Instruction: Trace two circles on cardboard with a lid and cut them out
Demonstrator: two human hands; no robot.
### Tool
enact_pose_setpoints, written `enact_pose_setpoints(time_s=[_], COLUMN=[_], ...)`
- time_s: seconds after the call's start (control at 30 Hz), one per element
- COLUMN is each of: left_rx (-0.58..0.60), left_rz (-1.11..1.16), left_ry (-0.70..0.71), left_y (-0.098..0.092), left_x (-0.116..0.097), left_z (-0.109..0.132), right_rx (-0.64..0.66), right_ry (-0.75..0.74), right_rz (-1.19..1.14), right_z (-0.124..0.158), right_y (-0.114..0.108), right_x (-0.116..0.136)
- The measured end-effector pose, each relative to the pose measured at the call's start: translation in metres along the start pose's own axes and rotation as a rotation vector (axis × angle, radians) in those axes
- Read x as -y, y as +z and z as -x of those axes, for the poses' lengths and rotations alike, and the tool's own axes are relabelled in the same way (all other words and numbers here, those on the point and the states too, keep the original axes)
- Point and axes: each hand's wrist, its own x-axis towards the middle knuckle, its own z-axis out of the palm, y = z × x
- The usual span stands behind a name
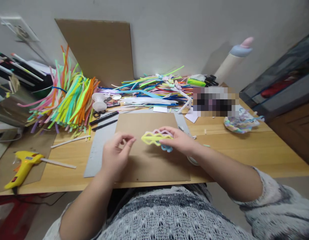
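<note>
My right hand (pixel 178 139) grips a small woven piece of pipe cleaners (pixel 155 137), yellow with pink and blue loops, and holds it just above a brown cardboard sheet (pixel 149 166). My left hand (pixel 116 150) hovers a little to the left of that piece, over the same cardboard. Its thumb and fingers are pinched together, and I cannot make out anything between them.
A grey mat (pixel 99 150) lies under the cardboard. Heaps of coloured pipe cleaners (pixel 69 100) fill the back left and back middle (pixel 154 88). A yellow glue gun (pixel 23 166) lies at the left edge. Black pens (pixel 104 117) and a woven dish (pixel 240 122) are nearby.
</note>
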Motion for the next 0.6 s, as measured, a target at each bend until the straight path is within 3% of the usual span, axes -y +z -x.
enact_pose_setpoints(time_s=[0.07, 0.13, 0.3, 0.43, 0.6], left_rx=[-0.012, -0.054, -0.098, -0.043, 0.004], left_rz=[-0.11, -0.231, -0.382, -0.377, -0.389], left_ry=[-0.176, -0.29, -0.399, -0.383, -0.357], left_y=[-0.013, -0.024, -0.033, -0.028, -0.023], left_x=[0.021, 0.044, 0.084, 0.091, 0.091], left_z=[0.002, 0.005, 0.011, 0.013, 0.015], right_rx=[-0.138, -0.315, -0.559, -0.623, -0.608], right_ry=[-0.046, -0.1, -0.206, -0.292, -0.368], right_rz=[-0.046, 0.062, 0.24, 0.378, 0.529], right_z=[-0.023, -0.05, -0.117, -0.156, -0.188], right_y=[-0.013, -0.029, -0.063, -0.072, -0.076], right_x=[0.0, 0.003, 0.017, 0.025, 0.035])
